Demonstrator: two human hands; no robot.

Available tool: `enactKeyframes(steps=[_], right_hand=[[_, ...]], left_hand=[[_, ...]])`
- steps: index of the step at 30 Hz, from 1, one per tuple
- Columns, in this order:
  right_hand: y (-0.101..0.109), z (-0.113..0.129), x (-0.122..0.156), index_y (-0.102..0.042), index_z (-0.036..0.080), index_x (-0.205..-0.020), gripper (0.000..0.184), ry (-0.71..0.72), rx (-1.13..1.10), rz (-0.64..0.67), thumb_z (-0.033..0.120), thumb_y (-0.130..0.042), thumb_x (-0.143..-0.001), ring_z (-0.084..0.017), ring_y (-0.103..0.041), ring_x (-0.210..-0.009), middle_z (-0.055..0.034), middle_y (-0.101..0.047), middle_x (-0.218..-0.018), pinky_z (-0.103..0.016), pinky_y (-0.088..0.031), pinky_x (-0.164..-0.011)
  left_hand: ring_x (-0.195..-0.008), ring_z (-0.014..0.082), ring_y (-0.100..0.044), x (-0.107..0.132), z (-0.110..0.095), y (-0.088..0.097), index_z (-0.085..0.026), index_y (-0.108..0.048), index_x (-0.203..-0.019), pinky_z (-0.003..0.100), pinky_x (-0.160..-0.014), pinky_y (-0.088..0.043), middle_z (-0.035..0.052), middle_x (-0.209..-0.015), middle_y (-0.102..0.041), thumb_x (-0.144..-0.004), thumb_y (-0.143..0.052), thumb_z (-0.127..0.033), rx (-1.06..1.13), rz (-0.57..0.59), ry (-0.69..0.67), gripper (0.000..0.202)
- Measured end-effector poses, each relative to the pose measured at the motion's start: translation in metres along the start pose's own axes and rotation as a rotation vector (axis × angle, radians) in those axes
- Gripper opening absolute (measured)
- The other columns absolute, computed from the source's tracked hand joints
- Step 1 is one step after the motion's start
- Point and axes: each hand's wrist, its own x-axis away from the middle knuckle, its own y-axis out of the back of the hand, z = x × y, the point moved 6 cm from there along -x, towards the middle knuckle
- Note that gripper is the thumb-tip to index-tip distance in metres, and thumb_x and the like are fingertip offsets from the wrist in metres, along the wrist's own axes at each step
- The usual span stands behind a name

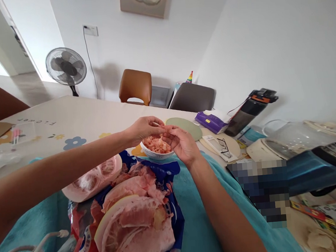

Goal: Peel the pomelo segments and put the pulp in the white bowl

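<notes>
The left hand [145, 128] and the right hand [181, 143] meet over a small white bowl [154, 155]. Both hands pinch the same fruit bit [166, 129]. The left hand's fingers are closed on it from above. The right hand lies palm up, and its fingers curl around the bit from below. The fruit bit hangs just above the bowl, which is full of more pink fruit.

The bowl sits near the far edge of a blue cloth [200, 225] on the table [82, 118]. Close to the person lies a bag [177, 219] with big pink peels [135, 219] piled on it.

Here is what could go wrong. The fruit bit looks soft and wet. If the hands pull too hard, it could tear and squirt juice on the cloth or the table. If the fingers slip, the bit could miss the bowl and land on the bag or the cloth.

The bowl is small and heaped high. A bump from a wrist could tip it or push fruit over the rim.

The arms reach over the peels. A low arm could drag a peel off the bag.

Glasses [224, 145] lie on the table near the right hand. Juice could splash on them.
</notes>
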Motion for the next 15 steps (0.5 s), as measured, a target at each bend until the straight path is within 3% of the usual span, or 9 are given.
enactKeyframes(steps=[5, 8, 11, 15], right_hand=[[-0.0011, -0.0018, -0.0003, -0.071, 0.017, -0.077, 0.014, 0.04, 0.054, 0.02, 0.018, -0.078, -0.064, -0.011, -0.063, -0.073, -0.0008, -0.071, -0.08, -0.019, -0.051, -0.059], [0.0006, -0.0006, -0.0011, -0.072, 0.016, -0.074, 0.018, 0.045, 0.107, 0.02, 0.022, -0.083, -0.061, -0.009, -0.058, -0.063, 0.0001, -0.068, -0.07, -0.02, -0.047, -0.054], [0.0002, 0.0021, 0.0001, -0.073, 0.015, -0.076, 0.021, 0.003, 0.142, 0.075, 0.024, -0.084, -0.061, -0.009, -0.055, -0.059, 0.0003, -0.064, -0.063, -0.021, -0.046, -0.053], [-0.0011, 0.0057, 0.0025, -0.073, 0.013, -0.075, 0.022, -0.069, 0.112, 0.16, 0.027, -0.084, -0.062, -0.008, -0.053, -0.057, 0.0008, -0.06, -0.062, -0.019, -0.045, -0.05]], left_hand=[[-0.051, 0.0071, -0.057, -0.0005, -0.0034, -0.0022, -0.012, -0.06, -0.078, 0.022, -0.055, -0.045, -0.0024, -0.061, -0.063, -0.076, -0.065, -0.003, -0.164, -0.016, -0.093, 0.01], [-0.051, 0.0074, -0.059, -0.0005, -0.0051, -0.0001, -0.012, -0.06, -0.077, 0.021, -0.054, -0.047, -0.0023, -0.06, -0.063, -0.077, -0.065, -0.004, -0.202, 0.021, -0.106, 0.009], [-0.054, 0.0069, -0.062, -0.0014, -0.0039, 0.0026, -0.01, -0.066, -0.078, 0.019, -0.058, -0.05, 0.0008, -0.064, -0.068, -0.076, -0.069, -0.008, -0.12, 0.136, -0.037, 0.004], [-0.056, 0.0065, -0.065, -0.0017, 0.0006, 0.005, -0.01, -0.071, -0.079, 0.017, -0.06, -0.054, 0.0035, -0.073, -0.072, -0.07, -0.079, -0.013, 0.068, 0.318, 0.102, 0.012]])
